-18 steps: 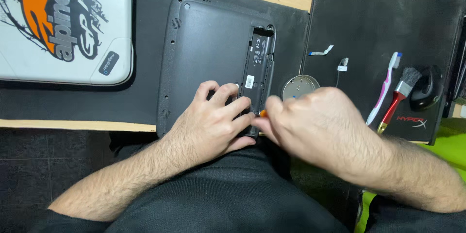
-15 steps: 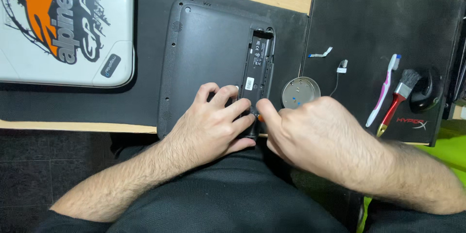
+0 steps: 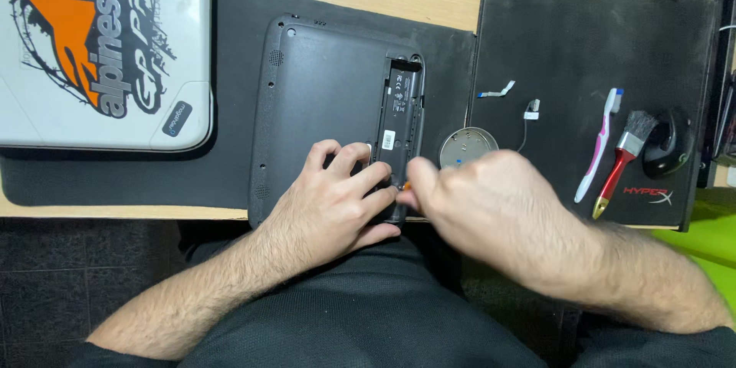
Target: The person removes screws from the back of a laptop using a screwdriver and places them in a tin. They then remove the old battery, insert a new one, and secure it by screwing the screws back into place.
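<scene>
The left hand [image 3: 337, 199] lies flat, palm down, fingers spread and slightly curled. The right hand [image 3: 483, 199] is closed in a loose fist, fingertips pinched beside the left's. Both forearms are bare.

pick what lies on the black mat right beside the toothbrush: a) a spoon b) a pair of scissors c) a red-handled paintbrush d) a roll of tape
c: a red-handled paintbrush lies just right of the pink and white toothbrush on the black mat, both angled the same way, away from both hands.
</scene>
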